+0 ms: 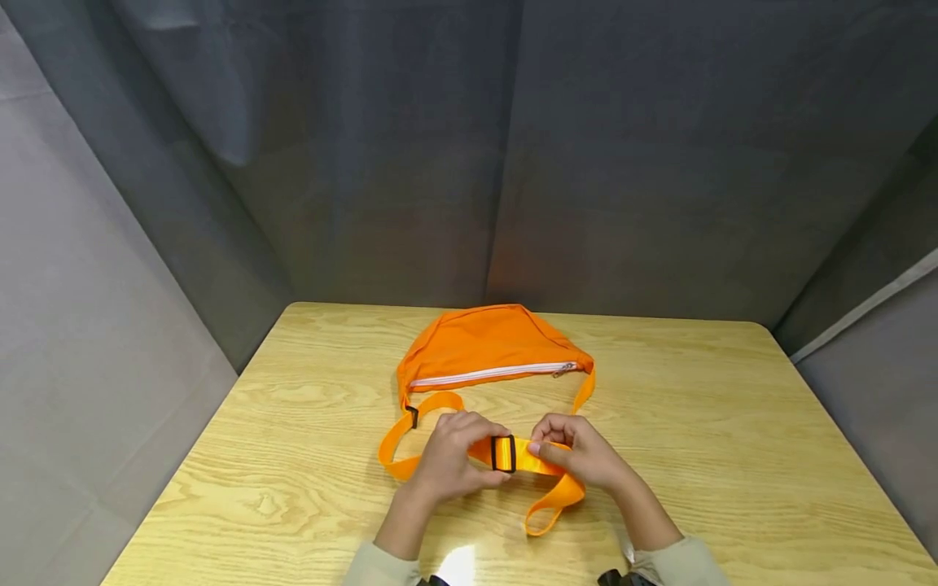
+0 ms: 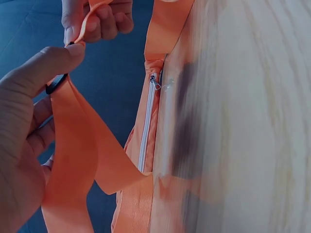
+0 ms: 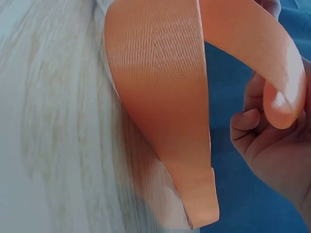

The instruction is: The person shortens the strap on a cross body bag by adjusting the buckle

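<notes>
Table (image 1: 733, 439) has an orange bag (image 1: 484, 343) near its far edge, long axis left-right, zipper edge facing the person. Strap (image 1: 399, 468) loops nearer, partly hidden behind the left hand (image 1: 453, 460). Right hand (image 1: 579, 452) pinches it, some fingertips kinda hard to see; the left pinches a little black slider (image 1: 511, 454).

1. The table (image 1: 747, 439) has wide room on both sides – a hand can pass there.
2. Straight ahead, the orange bag (image 1: 491, 338) blocks the way, and the dark curtain (image 1: 623, 163) stands behind the table like a wall.
3. The strap (image 1: 401, 470) loops out beside the left hand (image 1: 449, 460).
4. Strap and black buckle (image 1: 494, 454) fill the gap to the right hand (image 1: 586, 456).
</notes>
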Demonstrator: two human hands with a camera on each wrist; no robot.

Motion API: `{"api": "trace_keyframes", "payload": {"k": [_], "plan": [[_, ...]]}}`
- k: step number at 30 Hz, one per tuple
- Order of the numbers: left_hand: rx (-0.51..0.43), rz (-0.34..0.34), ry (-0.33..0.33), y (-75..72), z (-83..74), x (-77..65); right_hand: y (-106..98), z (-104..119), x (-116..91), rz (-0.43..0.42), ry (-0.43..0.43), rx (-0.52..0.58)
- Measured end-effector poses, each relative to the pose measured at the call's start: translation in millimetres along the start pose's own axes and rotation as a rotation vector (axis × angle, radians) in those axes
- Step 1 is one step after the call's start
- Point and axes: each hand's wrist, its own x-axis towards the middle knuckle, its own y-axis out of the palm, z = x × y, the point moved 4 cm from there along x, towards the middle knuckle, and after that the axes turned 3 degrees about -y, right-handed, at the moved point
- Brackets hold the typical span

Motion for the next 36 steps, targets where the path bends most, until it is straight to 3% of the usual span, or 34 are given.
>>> {"api": "trace_keyframes", "payload": {"k": [17,21,26,31,36], "plan": [[0.002,-0.009,0.040,3.6,-1.1,0.9,4,-10,6,0.025,-0.068,0.031],[-0.018,-0.013,0.043,4.2,-2.1,3.7,5,-7,7,-0.003,-0.031,0.063],[-0.024,0.006,0.014,-0.7,0.7,3.5,0,-3,6,-0.046,0.052,-0.042],[-0.029,0.002,-0.017,-10.9,3.6,1.4,-11,2,1,-0.054,0.060,-0.182],[-0.022,0.029,-0.002,-10.4,4.9,0.2,-11,-1,2,-0.016,0.056,-0.134]]}}
